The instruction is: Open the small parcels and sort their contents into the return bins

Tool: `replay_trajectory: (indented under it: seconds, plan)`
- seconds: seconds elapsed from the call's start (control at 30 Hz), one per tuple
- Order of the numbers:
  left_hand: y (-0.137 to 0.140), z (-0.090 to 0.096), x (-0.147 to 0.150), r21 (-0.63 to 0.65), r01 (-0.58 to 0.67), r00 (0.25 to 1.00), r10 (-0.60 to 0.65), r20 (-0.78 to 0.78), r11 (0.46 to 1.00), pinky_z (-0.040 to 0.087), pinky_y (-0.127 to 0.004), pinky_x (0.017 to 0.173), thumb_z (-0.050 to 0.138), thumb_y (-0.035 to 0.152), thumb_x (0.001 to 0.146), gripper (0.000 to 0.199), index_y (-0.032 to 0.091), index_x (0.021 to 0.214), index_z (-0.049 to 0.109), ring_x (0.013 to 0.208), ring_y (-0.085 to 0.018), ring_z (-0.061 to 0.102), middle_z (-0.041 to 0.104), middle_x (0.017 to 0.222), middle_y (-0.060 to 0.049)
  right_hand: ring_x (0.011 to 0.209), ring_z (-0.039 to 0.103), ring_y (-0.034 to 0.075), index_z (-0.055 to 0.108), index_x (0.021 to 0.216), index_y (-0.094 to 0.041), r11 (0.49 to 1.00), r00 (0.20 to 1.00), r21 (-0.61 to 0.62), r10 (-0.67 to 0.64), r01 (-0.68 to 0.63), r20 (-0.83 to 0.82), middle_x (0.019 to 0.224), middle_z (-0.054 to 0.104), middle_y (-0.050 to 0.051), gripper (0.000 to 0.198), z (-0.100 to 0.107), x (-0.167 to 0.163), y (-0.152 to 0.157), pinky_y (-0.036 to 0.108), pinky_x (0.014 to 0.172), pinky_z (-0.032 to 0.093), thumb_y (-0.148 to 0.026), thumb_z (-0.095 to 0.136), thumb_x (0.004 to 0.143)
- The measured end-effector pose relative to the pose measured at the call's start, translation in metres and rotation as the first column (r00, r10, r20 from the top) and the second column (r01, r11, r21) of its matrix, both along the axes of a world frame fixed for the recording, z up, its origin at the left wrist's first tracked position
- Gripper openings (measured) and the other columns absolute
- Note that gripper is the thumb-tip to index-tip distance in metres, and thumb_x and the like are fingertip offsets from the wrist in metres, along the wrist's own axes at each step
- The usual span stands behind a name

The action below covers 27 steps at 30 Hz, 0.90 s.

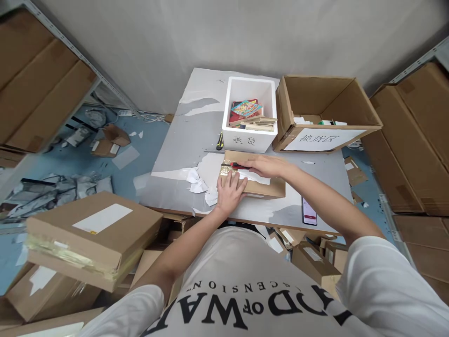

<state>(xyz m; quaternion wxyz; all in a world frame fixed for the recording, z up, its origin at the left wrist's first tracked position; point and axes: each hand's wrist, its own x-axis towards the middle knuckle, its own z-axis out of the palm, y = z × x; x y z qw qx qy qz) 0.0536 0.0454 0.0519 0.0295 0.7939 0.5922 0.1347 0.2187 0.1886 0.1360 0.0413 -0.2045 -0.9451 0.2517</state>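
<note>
A small cardboard box [266, 187] with shiny tape across its left end and a white label lies on the table in front of me. My right hand [261, 166] is closed around a red box cutter [238, 165], whose blade end rests over the taped part of the box. Just below it, my left hand [231, 191] lies with spread fingers on the box's near left side, pressing on it. Scraps of white paper [196, 180] are scattered left of the box. A yellow and black box cutter [220, 141] lies behind it.
A white foam box [249, 142] with books and a large cardboard box [326, 142] stand along the table's back. A phone [309, 210] lies at the front edge. Stacked parcels [94, 234] crowd the lower left, and shelves with big cartons [414, 140] flank the table [171, 150].
</note>
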Motion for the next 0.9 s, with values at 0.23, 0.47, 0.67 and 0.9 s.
replay_trajectory:
  seconds: [0.23, 0.47, 0.67, 0.9]
  plan:
    - [0.000, -0.004, -0.001, 0.009, 0.001, 1.000, -0.001, 0.000, 1.000, 0.014, -0.067, 0.108, 0.059, 0.039, 0.085, 0.058, 0.030, 0.140, 0.043, 0.141, -0.037, 0.027, 0.045, 0.145, -0.015, 0.077, 0.064, 0.016, 0.048, 0.139, -0.030, 0.993, 0.984, 0.115, 0.013, -0.034, 0.178, 0.098, 0.070, 0.004, 0.052, 0.013, -0.004, -0.002, 0.026, 0.069, 0.043, -0.015, 0.049, 0.089]
    - [0.001, -0.006, 0.000, -0.001, -0.013, 1.000, 0.013, -0.014, 1.000, 0.014, -0.067, 0.108, 0.059, 0.036, 0.086, 0.057, 0.031, 0.140, 0.043, 0.140, -0.037, 0.030, 0.045, 0.144, -0.016, 0.064, 0.060, 0.014, 0.055, 0.133, -0.032, 0.996, 0.983, 0.084, -0.030, 0.015, 0.182, 0.087, 0.070, 0.002, 0.053, 0.009, 0.008, 0.001, 0.027, 0.065, 0.038, -0.011, 0.050, 0.085]
    - [0.004, -0.008, 0.001, 0.009, -0.006, 1.000, 0.006, -0.007, 1.000, 0.014, -0.068, 0.107, 0.057, 0.037, 0.087, 0.056, 0.031, 0.140, 0.043, 0.140, -0.038, 0.029, 0.045, 0.144, -0.015, 0.073, 0.062, 0.015, 0.045, 0.141, -0.033, 0.981, 0.977, 0.191, -0.012, -0.029, 0.211, 0.107, 0.068, 0.003, 0.060, 0.016, 0.004, 0.003, 0.026, 0.065, 0.037, -0.007, 0.043, 0.087]
    - [0.003, -0.012, -0.001, 0.015, -0.017, 0.999, 0.017, -0.039, 1.000, 0.014, -0.068, 0.107, 0.058, 0.041, 0.086, 0.057, 0.032, 0.140, 0.043, 0.139, -0.037, 0.030, 0.047, 0.143, -0.015, 0.080, 0.064, 0.018, 0.029, 0.149, -0.031, 0.949, 0.881, 0.257, 0.040, -0.181, 0.472, 0.114, 0.065, 0.010, 0.068, 0.033, -0.014, -0.006, 0.027, 0.060, 0.035, -0.004, 0.039, 0.087]
